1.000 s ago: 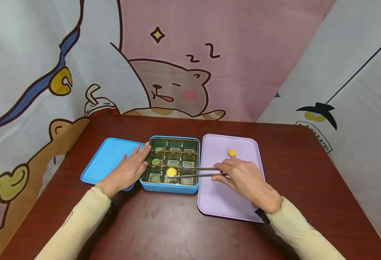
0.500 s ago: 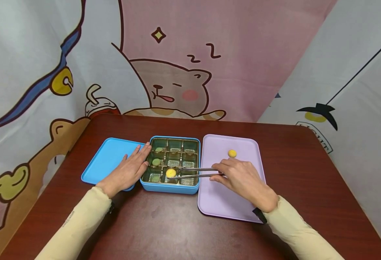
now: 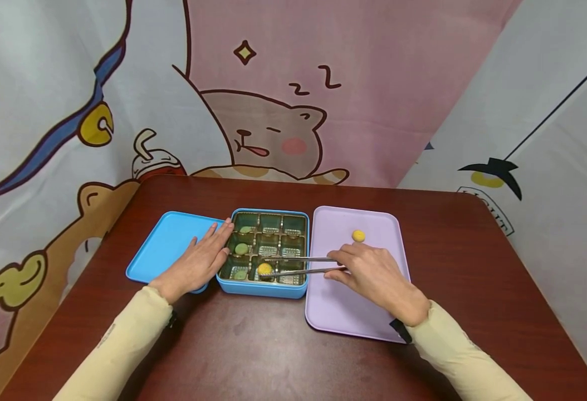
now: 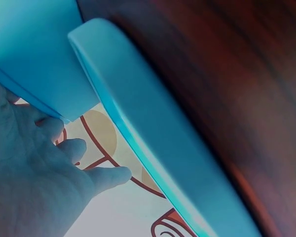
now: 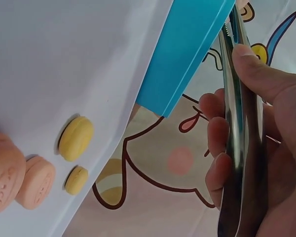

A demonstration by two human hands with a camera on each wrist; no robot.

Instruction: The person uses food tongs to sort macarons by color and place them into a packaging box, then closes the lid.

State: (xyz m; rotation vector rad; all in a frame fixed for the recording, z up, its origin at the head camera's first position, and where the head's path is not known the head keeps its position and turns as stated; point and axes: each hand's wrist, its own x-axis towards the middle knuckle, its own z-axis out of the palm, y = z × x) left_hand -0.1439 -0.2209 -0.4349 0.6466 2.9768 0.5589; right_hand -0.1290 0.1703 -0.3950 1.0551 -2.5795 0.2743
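Observation:
My right hand point(image 3: 371, 277) grips metal tongs point(image 3: 321, 259), which reach left over the blue box point(image 3: 263, 289). The tongs' arms stand apart around a round yellow piece point(image 3: 264, 269), low in the front middle compartment; whether they touch it I cannot tell. In the right wrist view, fingers and thumb wrap the tongs point(image 5: 239, 143). My left hand point(image 3: 198, 262) has its fingers extended, fingertips at the box's left rim, above the blue lid point(image 3: 165, 245). Round green pieces point(image 3: 241, 249) lie in the box's left column.
A lilac tray point(image 3: 323, 312) adjoins the box on the right. Another round yellow piece point(image 3: 358, 236) lies on it. The right wrist view shows two yellow pieces point(image 5: 76, 138) and two pink ones point(image 5: 37, 182) on the tray. A patterned cloth point(image 3: 373, 111) hangs behind the table.
The yellow piece has sunk lower into the front middle compartment, and the tongs' arms have spread slightly around it. My left hand stays at the box's rim.

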